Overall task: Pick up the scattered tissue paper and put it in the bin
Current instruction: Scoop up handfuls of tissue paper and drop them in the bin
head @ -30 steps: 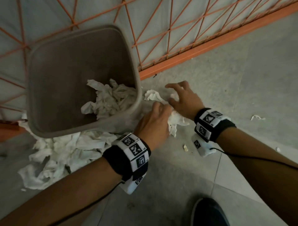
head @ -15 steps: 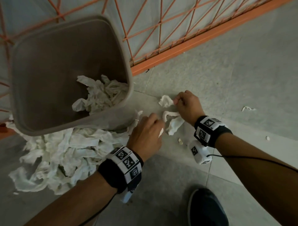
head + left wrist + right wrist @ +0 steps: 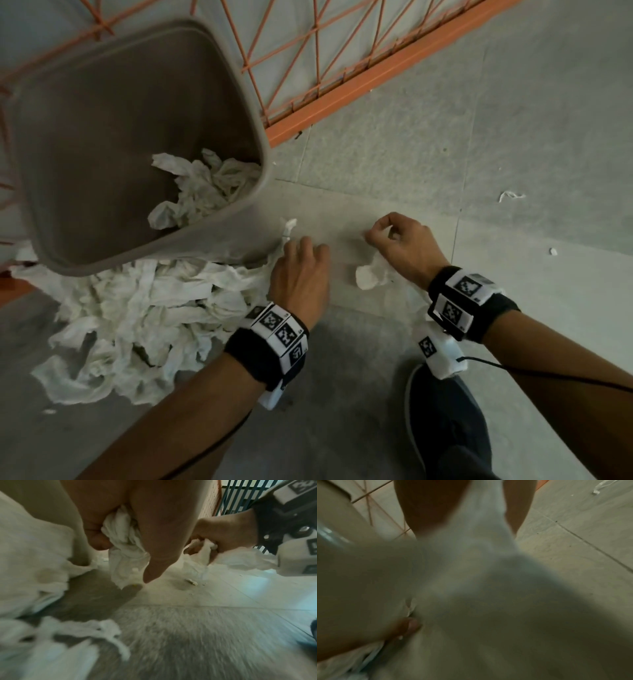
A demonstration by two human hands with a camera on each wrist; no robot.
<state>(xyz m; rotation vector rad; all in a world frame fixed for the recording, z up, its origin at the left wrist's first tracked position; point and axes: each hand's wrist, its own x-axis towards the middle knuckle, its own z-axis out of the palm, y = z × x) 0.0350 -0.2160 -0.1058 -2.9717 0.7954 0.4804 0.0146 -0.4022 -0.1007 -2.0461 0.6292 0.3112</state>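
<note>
While I watch from the head view, my left hand point(image 3: 301, 274) is down by the near corner of the bin point(image 3: 144, 233), and the left wrist view shows its fingers point(image 3: 96, 534) curled round a crumpled wad of tissue point(image 3: 123, 538) that hangs toward the floor point(image 3: 376, 394). My right hand point(image 3: 402, 243) sits just to the right of it, fingers bunched and pinching a second piece of tissue point(image 3: 371, 275), whose loose end trails down under the palm; the right wrist view is mostly filled by that blurred white paper point(image 3: 479, 547). Both hands are low over the floor and close together without touching. Inside the grey bin, which stands against the orange grille point(image 3: 308, 68), a heap of tissue in the bin point(image 3: 205, 185) lies against the near wall. Outside it, a large pile of tissue point(image 3: 137, 322) spreads on the floor in front of the bin and to the left of my left wrist. A thin scrap point(image 3: 510, 196) and a tiny fleck point(image 3: 552, 251) lie well apart to the right. My dark shoe point(image 3: 445, 421) shows at the bottom edge.
</note>
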